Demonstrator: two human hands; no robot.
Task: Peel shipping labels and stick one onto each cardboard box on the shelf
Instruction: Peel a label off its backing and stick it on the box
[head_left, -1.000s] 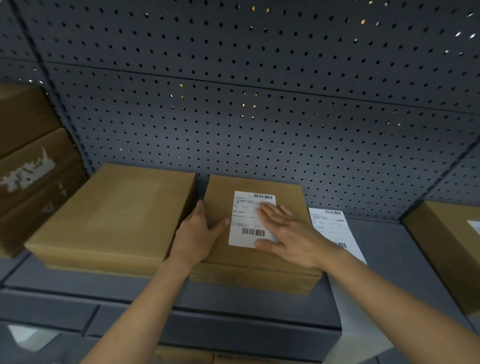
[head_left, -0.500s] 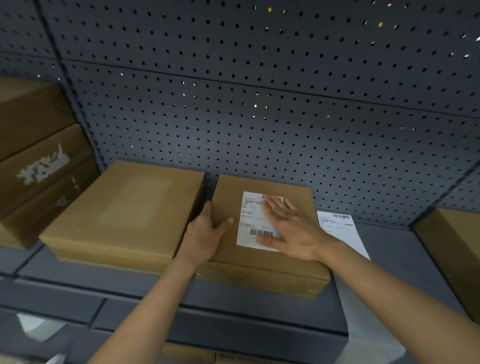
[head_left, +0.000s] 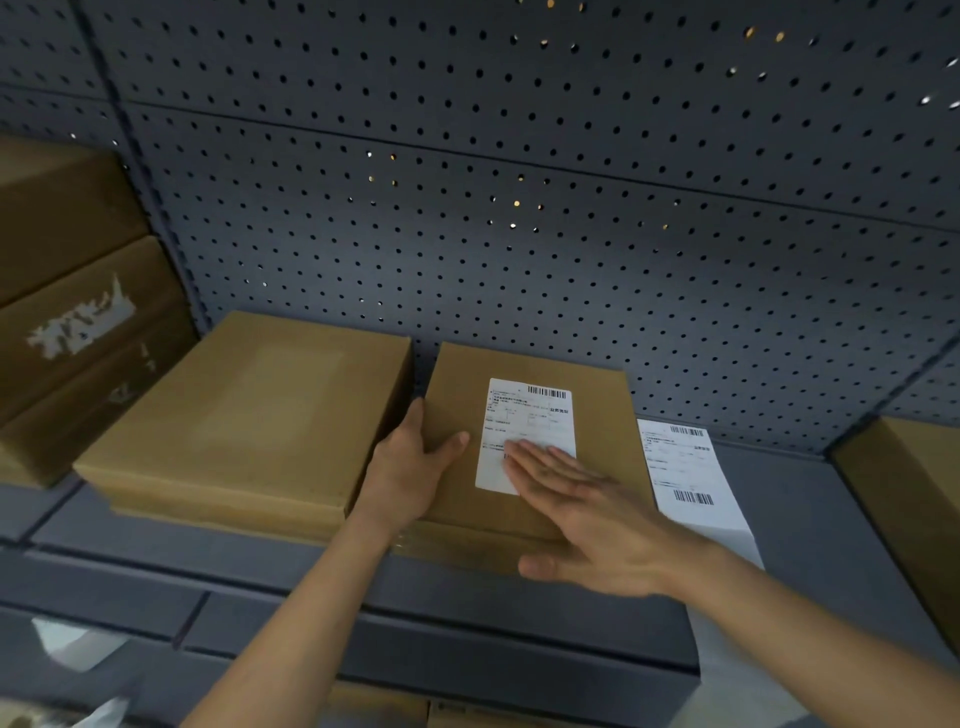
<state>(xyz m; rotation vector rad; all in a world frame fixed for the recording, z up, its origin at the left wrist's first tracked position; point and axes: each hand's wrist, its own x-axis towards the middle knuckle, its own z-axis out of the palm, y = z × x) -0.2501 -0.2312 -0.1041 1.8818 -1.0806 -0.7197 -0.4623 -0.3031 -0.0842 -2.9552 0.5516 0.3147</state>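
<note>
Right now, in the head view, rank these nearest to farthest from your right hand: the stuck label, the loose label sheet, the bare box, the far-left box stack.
1. stuck label: touched by the right hand, on the middle box.
2. loose label sheet: on the shelf, just right.
3. bare box: left, beyond the left hand.
4. box stack: far left.

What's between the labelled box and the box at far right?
A white label sheet lies on the shelf beside the labelled box; bare shelf runs on to the right box. Head view.
</note>
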